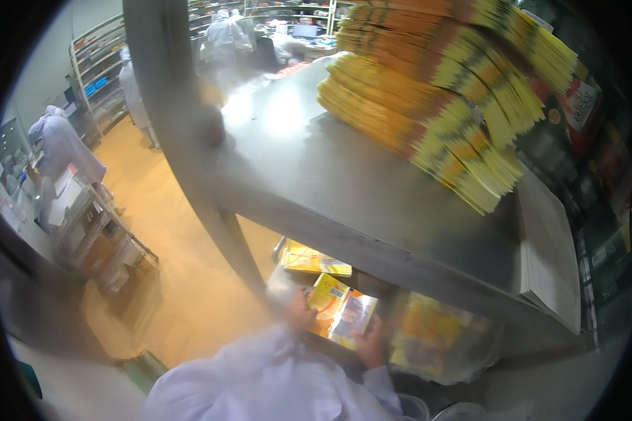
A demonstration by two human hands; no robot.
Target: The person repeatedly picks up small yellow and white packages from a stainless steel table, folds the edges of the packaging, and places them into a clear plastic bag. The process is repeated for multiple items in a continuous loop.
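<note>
Below the front edge of the metal table, both my hands grip a yellow and orange printed packet (340, 311) with a paler, shiny panel on its right half. My left hand (301, 311) closes on its left edge, and my right hand (370, 342) holds its lower right corner. Whether it is one packet or a thin stack, I cannot tell. Just beyond it lie more yellow packets (314, 258) on a lower level. To the right of my right hand is a clear plastic bag (481, 344) with similar yellow packets inside.
Tall stacks of flat yellow and orange packets (386, 91) stand on the steel table (316, 182). A pile of white sheets (551, 245) lies at its right end. A metal post (163, 105) rises at left. People in white coats (67, 140) work farther off near shelves (102, 70).
</note>
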